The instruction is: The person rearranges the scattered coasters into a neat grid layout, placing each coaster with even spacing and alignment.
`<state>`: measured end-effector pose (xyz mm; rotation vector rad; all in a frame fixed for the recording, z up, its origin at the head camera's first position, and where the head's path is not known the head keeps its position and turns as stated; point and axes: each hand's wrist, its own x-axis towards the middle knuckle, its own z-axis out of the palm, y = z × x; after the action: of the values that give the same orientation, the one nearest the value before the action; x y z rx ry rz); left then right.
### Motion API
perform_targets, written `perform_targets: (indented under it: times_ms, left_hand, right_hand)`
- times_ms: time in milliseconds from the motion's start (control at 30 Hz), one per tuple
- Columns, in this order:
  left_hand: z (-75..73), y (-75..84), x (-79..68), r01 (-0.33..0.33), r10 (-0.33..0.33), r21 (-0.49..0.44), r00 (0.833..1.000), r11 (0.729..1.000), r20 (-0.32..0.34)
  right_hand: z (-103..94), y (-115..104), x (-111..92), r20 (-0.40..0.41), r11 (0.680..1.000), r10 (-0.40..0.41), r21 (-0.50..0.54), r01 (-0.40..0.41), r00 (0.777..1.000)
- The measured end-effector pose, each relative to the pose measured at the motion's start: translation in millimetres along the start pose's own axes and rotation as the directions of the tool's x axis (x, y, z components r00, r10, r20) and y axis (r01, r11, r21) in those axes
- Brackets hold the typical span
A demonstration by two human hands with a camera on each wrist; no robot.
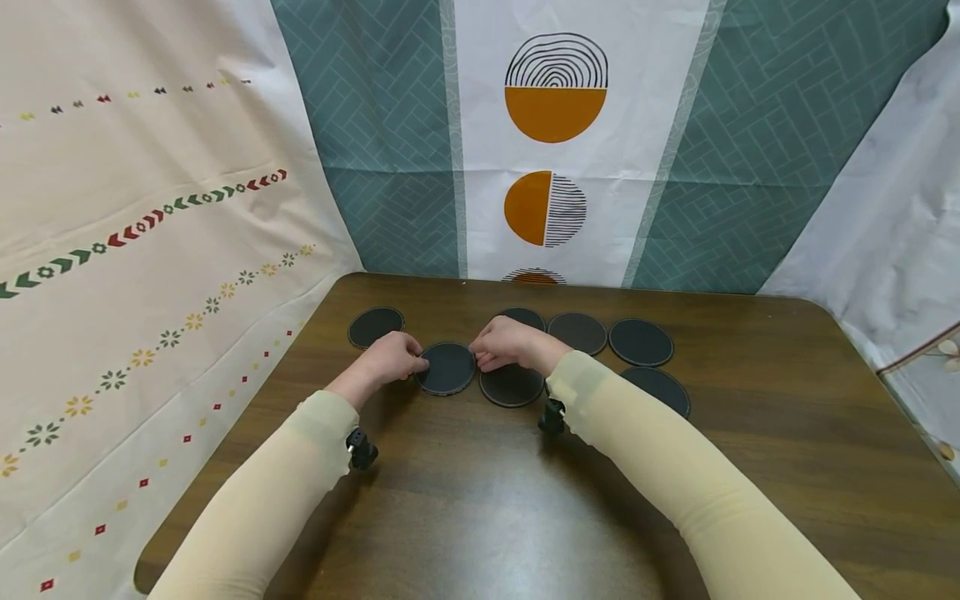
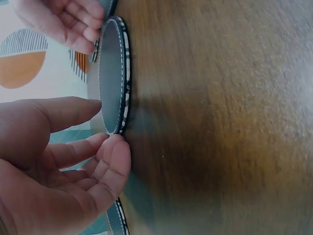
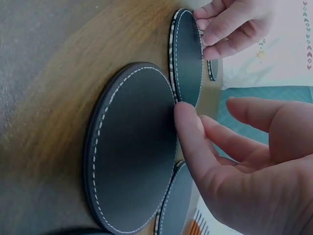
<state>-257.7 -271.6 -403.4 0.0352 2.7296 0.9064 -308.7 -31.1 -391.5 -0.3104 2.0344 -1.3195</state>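
Between the two hands a round black coaster (image 1: pixel 447 368) with pale edge stitching lies flat on the table. My left hand (image 1: pixel 387 358) is at its left edge, fingertips touching the rim and thumb (image 2: pixel 73 111) reaching over it, apart from the fingers. My right hand (image 1: pixel 513 343) is at the opposite edge, where this coaster meets a second black coaster (image 3: pixel 134 147). There the right index fingertip (image 3: pixel 186 115) touches the seam, while the thumb (image 3: pixel 254 112) stands away from it. Seen from the left wrist, the coaster's side has a black-and-white pattern.
Another coaster (image 1: pixel 376 327) lies apart at the back left. Several more, among them one at the back (image 1: pixel 577 333) and one farther right (image 1: pixel 641 342), sit close together, partly behind my right arm. The brown wooden table (image 1: pixel 450 517) ends at hanging cloths (image 1: pixel 397 150).
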Motion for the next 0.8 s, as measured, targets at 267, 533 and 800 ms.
perform_targets:
  times_ms: [267,533,800]
  left_hand:
    - [1.5,5.0,-3.4,-0.011,0.011,-0.023,1.000,1.000,0.028]
    - [0.9,6.2,-5.8,-0.003,0.008,-0.092,0.999,0.996,0.052]
    - [1.5,3.5,-4.8,0.001,0.004,-0.103,0.998,0.995,0.057]
  right_hand:
    - [-5.0,-1.4,-2.4,-0.020,0.996,-0.003,-0.093,0.001,1.000]
    - [-11.0,1.9,-3.5,0.001,0.993,0.009,-0.116,-0.008,1.000]
    - [-7.5,0.7,-2.3,0.045,0.991,-0.004,-0.135,0.010,0.999]
